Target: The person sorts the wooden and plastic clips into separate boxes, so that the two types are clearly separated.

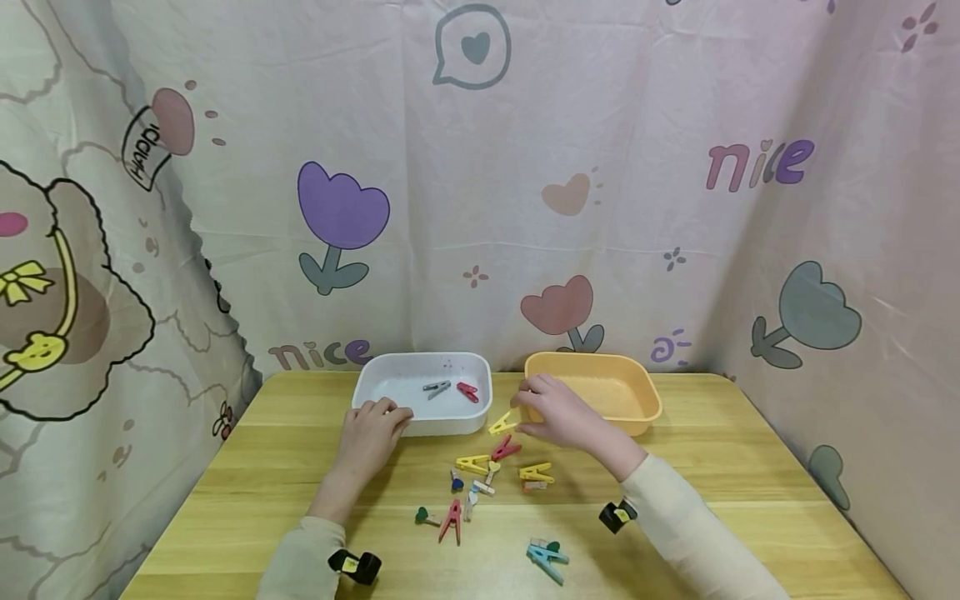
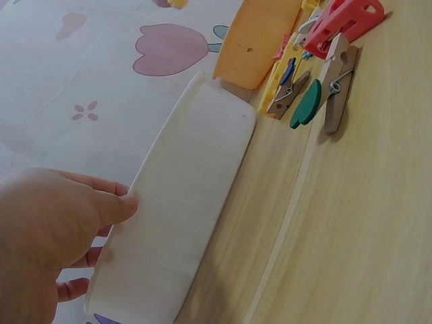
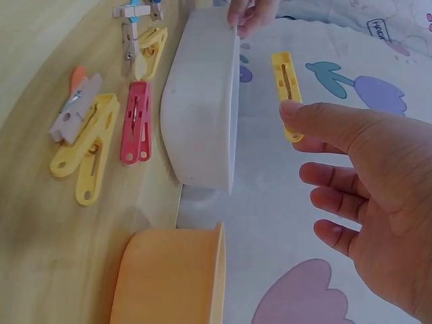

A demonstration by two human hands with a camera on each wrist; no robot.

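Observation:
My left hand (image 1: 369, 442) grips the near rim of a white plastic basin (image 1: 442, 426), thumb outside and fingers over the edge. Inside that basin lie a grey clothespin (image 1: 437, 388) and a red clothespin (image 1: 467, 392). Between thumb and index finger, my right hand (image 1: 567, 417) pinches a yellow clothespin (image 3: 283, 74) by one end. The pin is held up off the table near the gap between the two basins. The other fingers of the right hand are loosely bent and hold nothing.
An orange basin (image 1: 637, 421) stands right of the white one, partly behind the right hand. Loose clothespins lie on the wooden table: a red one (image 1: 452, 523), a yellow one (image 1: 536, 472), a blue one (image 1: 546, 561), and several small wooden ones. A patterned cloth (image 1: 465, 208) hangs behind.

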